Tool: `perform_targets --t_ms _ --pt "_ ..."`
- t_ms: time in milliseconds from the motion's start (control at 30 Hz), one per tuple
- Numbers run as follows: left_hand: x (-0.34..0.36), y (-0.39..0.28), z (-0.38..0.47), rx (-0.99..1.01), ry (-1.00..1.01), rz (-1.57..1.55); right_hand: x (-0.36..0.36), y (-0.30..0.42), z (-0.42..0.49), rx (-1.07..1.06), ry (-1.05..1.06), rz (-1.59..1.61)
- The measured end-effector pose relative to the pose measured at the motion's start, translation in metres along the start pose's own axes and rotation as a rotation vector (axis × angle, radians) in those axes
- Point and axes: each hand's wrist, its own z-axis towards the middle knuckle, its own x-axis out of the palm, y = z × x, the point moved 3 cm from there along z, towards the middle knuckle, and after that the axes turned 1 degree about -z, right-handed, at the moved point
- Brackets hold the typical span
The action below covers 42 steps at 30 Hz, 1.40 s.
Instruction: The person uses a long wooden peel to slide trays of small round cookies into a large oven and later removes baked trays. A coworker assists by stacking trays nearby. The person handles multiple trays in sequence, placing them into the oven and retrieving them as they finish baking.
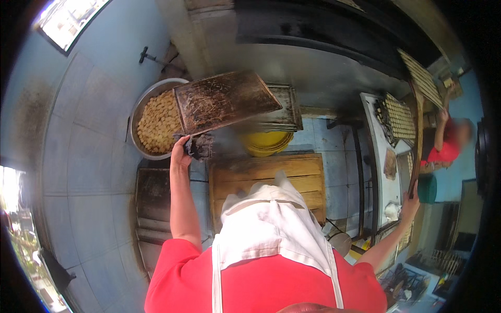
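My left hand (180, 154) grips a dark folded cloth (200, 147) at the near corner of a scorched metal baking tray (227, 101). The tray slants, its left end over a large metal bowl (135, 129) filled with small golden baked rounds (158, 121). Out to the right, my right hand (410, 205) is closed around the lower end of a long wooden peel (419, 137). At the peel's far end is a tray of pale dough rounds (422, 78); whether it rests on the peel cannot be told.
A co-worker (446, 150) in red reaches toward the dough tray. More dough trays (399, 119) lie on a white table (373, 133). Stacked trays (287, 103) stand above a yellow round container (270, 144). A slatted wooden surface (270, 168) lies before me; a dark oven (313, 27) is ahead.
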Motion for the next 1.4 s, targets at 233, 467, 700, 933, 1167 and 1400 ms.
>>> perform_targets --t_ms 233,467,700,933,1167,1400 --pt "-0.021 0.112 0.03 -0.062 -0.067 0.035 -0.002 -0.012 0.05 -0.14 -0.007 0.138" --pt "-0.068 0.257 0.007 -0.366 -0.507 0.048 0.047 0.041 0.097 -0.307 -0.174 0.316" --pt "-0.074 0.317 -0.091 -0.298 -0.61 0.293 0.05 0.111 0.199 -0.19 -0.087 0.311" --pt "-0.092 0.368 -0.173 -0.115 -0.631 0.154 0.059 0.162 0.347 -0.187 -0.059 0.242" --pt "-0.109 0.435 -0.287 -0.128 -0.724 0.229 0.026 0.192 0.452 -0.226 0.015 0.008" --pt "-0.136 0.463 -0.327 -0.21 -0.787 0.36 0.024 0.202 0.361 -0.301 -0.073 -0.03"
